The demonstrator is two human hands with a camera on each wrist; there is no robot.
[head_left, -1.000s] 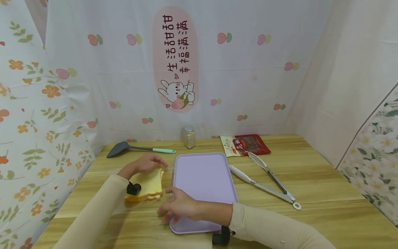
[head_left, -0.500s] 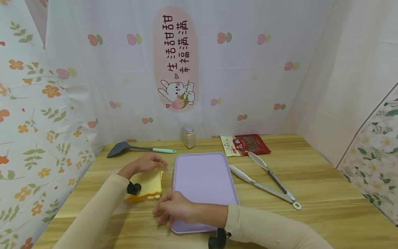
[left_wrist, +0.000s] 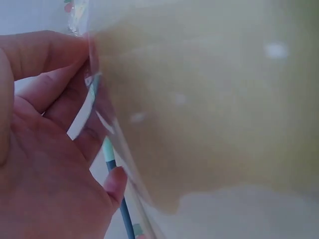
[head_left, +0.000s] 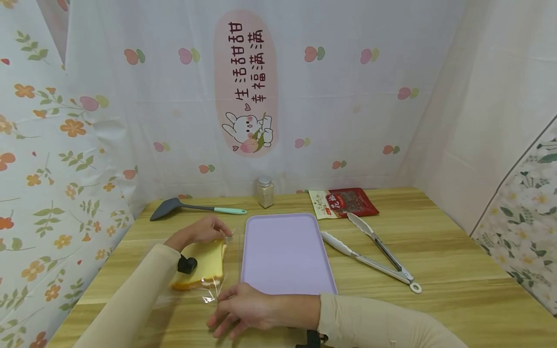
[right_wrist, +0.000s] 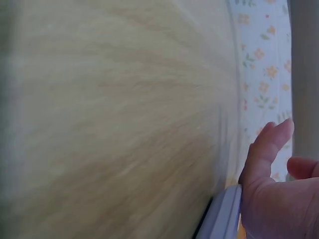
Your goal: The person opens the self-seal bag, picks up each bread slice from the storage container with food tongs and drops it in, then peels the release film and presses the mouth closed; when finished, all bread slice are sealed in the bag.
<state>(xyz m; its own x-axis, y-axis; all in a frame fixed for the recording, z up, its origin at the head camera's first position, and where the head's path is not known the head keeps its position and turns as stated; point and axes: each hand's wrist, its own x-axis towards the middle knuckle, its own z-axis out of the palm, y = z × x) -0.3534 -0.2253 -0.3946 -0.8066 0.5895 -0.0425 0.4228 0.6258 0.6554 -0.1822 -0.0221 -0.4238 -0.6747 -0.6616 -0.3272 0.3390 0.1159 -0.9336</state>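
A clear plastic bag (head_left: 233,247) with sliced bread (head_left: 209,261) in it lies on the wooden table, left of the tray. My left hand (head_left: 202,231) is at the bag's upper right; in the left wrist view, finger and thumb pinch the edge of the film. My right hand (head_left: 245,309) is low over the lavender tray's near left corner, its fingers spread loosely beside the bag's lower right corner. Nothing shows pinched between them; whether a fingertip touches the film is unclear. The right wrist view shows the tray's edge (right_wrist: 227,214) against that hand.
The lavender tray (head_left: 283,251) lies centrally. Behind the bag is a grey spatula (head_left: 167,209) with a mint handle. A small glass jar (head_left: 265,193) stands at the back, near a red spice packet (head_left: 348,202). Metal tongs (head_left: 378,263) lie spread at the right.
The bread and bag have shifted slightly towards the near left, and bright glints now show on the bag's near corner. My right hand has moved left and nearer; my left fingers have closed on the film.
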